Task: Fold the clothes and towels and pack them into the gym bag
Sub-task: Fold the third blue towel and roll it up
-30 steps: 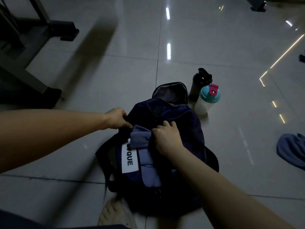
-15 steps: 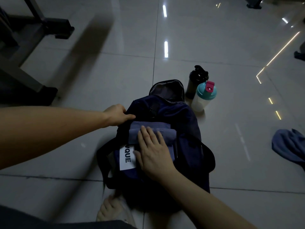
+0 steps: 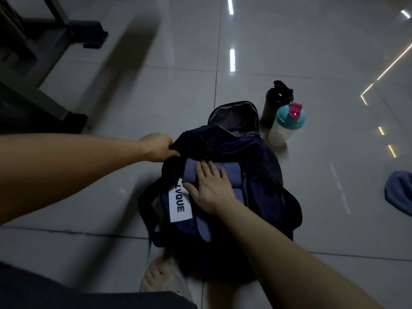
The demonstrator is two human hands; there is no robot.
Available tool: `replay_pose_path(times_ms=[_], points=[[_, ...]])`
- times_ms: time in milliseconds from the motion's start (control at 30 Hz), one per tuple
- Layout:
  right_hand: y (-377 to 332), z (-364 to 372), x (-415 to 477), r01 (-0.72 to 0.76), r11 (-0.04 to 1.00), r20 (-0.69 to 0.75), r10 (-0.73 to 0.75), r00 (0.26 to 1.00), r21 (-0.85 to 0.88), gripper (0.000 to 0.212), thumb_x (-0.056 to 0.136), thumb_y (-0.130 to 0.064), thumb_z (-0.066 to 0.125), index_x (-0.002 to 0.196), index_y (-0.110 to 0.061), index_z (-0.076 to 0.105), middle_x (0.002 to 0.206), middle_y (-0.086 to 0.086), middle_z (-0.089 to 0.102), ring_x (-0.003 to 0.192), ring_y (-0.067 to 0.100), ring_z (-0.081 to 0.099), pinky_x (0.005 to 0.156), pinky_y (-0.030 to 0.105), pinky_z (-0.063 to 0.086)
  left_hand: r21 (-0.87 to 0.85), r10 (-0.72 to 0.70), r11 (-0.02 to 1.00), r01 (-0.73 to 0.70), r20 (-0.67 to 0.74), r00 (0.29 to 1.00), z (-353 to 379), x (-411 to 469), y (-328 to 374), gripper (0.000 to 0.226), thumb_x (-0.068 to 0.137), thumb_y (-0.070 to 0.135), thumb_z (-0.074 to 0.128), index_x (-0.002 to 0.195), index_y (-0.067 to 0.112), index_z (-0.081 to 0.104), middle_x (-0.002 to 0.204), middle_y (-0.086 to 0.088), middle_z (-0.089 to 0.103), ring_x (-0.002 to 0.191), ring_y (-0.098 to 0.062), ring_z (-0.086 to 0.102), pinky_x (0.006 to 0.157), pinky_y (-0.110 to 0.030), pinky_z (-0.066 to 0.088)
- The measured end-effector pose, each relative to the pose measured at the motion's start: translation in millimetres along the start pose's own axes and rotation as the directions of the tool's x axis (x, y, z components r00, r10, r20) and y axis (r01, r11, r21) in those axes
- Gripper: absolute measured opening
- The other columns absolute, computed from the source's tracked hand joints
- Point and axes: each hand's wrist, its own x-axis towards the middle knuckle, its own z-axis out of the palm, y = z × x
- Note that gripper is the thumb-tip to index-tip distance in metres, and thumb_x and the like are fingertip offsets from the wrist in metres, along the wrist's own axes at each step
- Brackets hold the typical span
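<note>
White "LVQUE" label (image 3: 179, 202) on navy gym bag (image 3: 263, 175)

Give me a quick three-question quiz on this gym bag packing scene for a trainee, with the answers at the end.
1. True or false: the right hand lies flat, fingers straight, on the folded blue cloth.
2. How does the left hand meet the gym bag? A) it grips the bag's edge B) it lies flat on top C) it is apart from the bag
3. Fill the gap: another blue cloth lies on the floor at the picture's ___ edge.

Key: 1 true; 2 A; 3 right.
</note>
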Motion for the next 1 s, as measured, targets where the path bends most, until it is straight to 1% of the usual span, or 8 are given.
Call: replay_pose_path(times_ms=[100, 200, 267, 367, 533, 733, 900, 1000], points=[[-5.9, -2.3, -10.8, 0.048, 0.999, -0.121, -0.050, 0.991, -0.022, 0.080, 0.101, -0.060, 0.019, 0.159, -0.007, 0.016, 0.167, 0.015, 0.012, 0.155, 0.032, 0.007, 0.123, 0.055, 0.009, 0.066, -0.006, 0.998, 0.021, -0.220, 0.975, 4.6, -9.9, 0.3, 0.044, 0.086, 0.057, 0.069, 0.071, 0.020, 0.048, 0.077, -0.004, 0.060, 0.072, -0.027, 0.055, 0.060, -0.032, 0.033], [-4.1, 2.8, -29.0, 0.151, 0.983, -0.228, -0.170, 0.959, -0.101, 0.065, 0.103, -0.047, 0.023, 0.155, -0.008, 0.032, 0.161, 0.017, 0.030, 0.147, 0.037, 0.028, 0.118, 0.057, 0.025, 0.269, 0.312, 0.939, -0.213, -0.414, 0.855, 17.7, -19.4, 3.4, 0.027, 0.089, 0.032, 0.068, 0.078, 0.018, 0.046, 0.082, -0.009, 0.067, 0.075, -0.035, 0.063, 0.057, -0.034, 0.035], [1.0, 5.3, -33.0, 0.151, 0.986, -0.123, -0.160, 0.979, -0.074, 0.069, 0.101, -0.052, 0.016, 0.158, -0.015, 0.024, 0.165, 0.011, 0.024, 0.150, 0.034, 0.021, 0.119, 0.056, 0.020, 0.365, 0.459, 0.871, -0.330, -0.364, 0.810, 28.5, -26.4, 5.7, 0.015, 0.090, 0.026, 0.063, 0.087, 0.015, 0.054, 0.087, -0.010, 0.070, 0.079, -0.038, 0.067, 0.057, -0.036, 0.039], [5.2, 9.0, -26.6, 0.090, 0.996, 0.003, -0.090, 0.996, -0.003, 0.085, 0.088, -0.065, -0.002, 0.161, -0.024, 0.011, 0.169, 0.002, 0.008, 0.155, 0.025, 0.004, 0.123, 0.054, 0.007, 0.307, 0.241, 0.939, -0.153, -0.275, 0.931, 42.4, -30.3, 8.8, 0.034, 0.093, 0.051, 0.056, 0.101, 0.018, 0.060, 0.103, -0.008, 0.071, 0.095, -0.035, 0.067, 0.068, -0.035, 0.042], [2.2, 7.6, -17.6, 0.045, 0.997, 0.039, -0.047, 0.998, 0.056, 0.067, 0.104, -0.059, 0.019, 0.161, -0.025, 0.013, 0.169, 0.000, 0.007, 0.155, 0.023, 0.001, 0.124, 0.053, 0.003, 0.193, 0.055, 0.981, -0.031, -0.118, 0.992, 55.6, -37.6, 12.7, 0.071, 0.069, 0.075, 0.066, 0.114, 0.022, 0.052, 0.109, -0.002, 0.064, 0.101, -0.031, 0.066, 0.075, -0.036, 0.045], [1.0, -0.2, -15.0, 0.025, 0.996, 0.087, -0.032, 0.996, 0.080, 0.066, 0.104, -0.059, 0.020, 0.161, -0.026, 0.013, 0.169, -0.002, 0.006, 0.155, 0.021, 0.000, 0.124, 0.052, 0.002, 0.218, 0.133, 0.970, -0.111, -0.088, 0.987, 39.5, -31.6, 10.1, 0.014, 0.083, 0.024, 0.062, 0.090, 0.025, 0.050, 0.103, -0.006, 0.067, 0.093, -0.032, 0.063, 0.067, -0.032, 0.040], [1.3, -3.7, -15.3, 0.026, 0.994, 0.092, -0.035, 0.995, 0.103, 0.065, 0.104, -0.058, 0.021, 0.161, -0.028, 0.014, 0.169, -0.003, 0.007, 0.155, 0.020, 0.000, 0.124, 0.051, 0.002, 0.142, 0.292, 0.942, -0.304, 0.097, 0.951, 4.9, -26.2, -14.6, 0.022, 0.084, 0.023, 0.070, 0.078, 0.026, 0.049, 0.076, 0.009, 0.055, 0.075, -0.021, 0.053, 0.063, -0.029, 0.037], [2.3, -3.9, -14.5, 0.023, 0.993, 0.114, -0.036, 0.993, 0.116, 0.064, 0.104, -0.058, 0.020, 0.161, -0.028, 0.016, 0.169, -0.004, 0.009, 0.155, 0.019, 0.000, 0.124, 0.050, 0.002, -0.136, 0.374, 0.924, -0.357, 0.128, 0.919, -18.5, -28.2, -30.3, 0.025, 0.087, 0.016, 0.074, 0.074, 0.020, 0.052, 0.067, 0.008, 0.054, 0.063, -0.012, 0.048, 0.059, -0.027, 0.039]])
